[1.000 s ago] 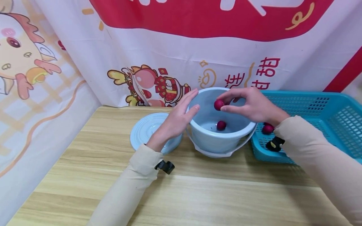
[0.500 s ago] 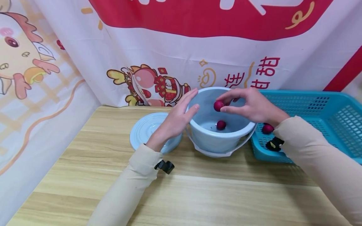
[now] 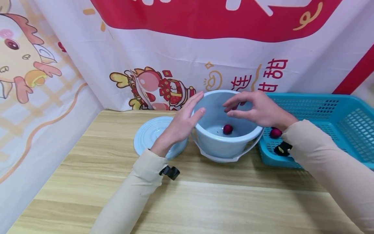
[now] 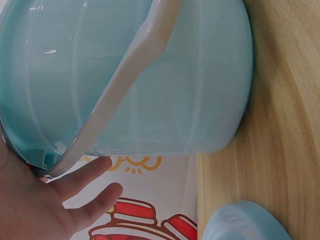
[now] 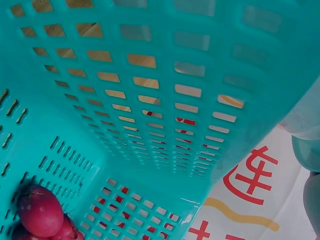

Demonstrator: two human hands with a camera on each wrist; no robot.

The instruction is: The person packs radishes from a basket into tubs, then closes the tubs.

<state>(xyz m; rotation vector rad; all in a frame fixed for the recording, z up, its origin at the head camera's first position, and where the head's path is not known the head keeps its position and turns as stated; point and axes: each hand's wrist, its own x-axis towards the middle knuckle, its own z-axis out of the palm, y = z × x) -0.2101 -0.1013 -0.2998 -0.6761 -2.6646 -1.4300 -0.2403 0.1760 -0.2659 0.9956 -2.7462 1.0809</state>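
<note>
Blue lid [image 3: 149, 132] and basket [image 3: 309, 96] flank the bucket [image 3: 220, 149], left hand [image 3: 183, 122] and right hand [image 3: 253, 109] spread.

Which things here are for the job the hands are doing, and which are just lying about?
For the job, it seems:
blue bucket
teal basket
red ball in the bucket
left hand
right hand

Probably just there:
round lid
printed cloth

Left arm [image 3: 128, 198] and right arm [image 3: 330, 162] reach out

The left hand [image 3: 181, 125] points up and away, its fingers straight and its thumb out to the side. In the left wrist view, two of its fingers are spread apart. The right hand [image 3: 258, 109] points left. Its fingers bend a little, with a gap between them and the thumb. Tan sleeves [image 3: 149, 170] cover both arms.
</note>
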